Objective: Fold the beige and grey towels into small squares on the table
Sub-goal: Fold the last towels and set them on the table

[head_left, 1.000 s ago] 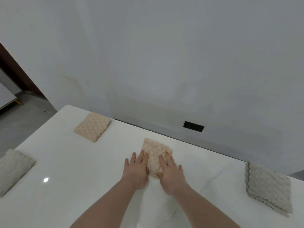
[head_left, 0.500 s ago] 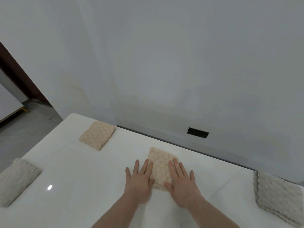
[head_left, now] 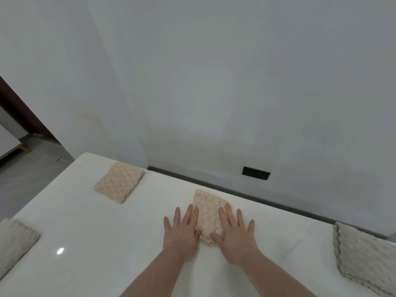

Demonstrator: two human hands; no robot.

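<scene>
A folded beige towel lies in the middle of the white table. My left hand lies flat with straight fingers along the towel's left edge. On the towel's right side my right hand rests flat, fingers spread. A second beige towel, folded, sits at the far left. One folded grey towel lies at the left edge, another folded grey towel at the right.
A grey wall stands right behind the table, with a dark socket plate low on it. Left of the table the floor drops away. A light glare spot shows on the tabletop.
Both hands have slid apart and forward, from the towel's near end to its sides, fingers spreading. The view has tilted up a little.
</scene>
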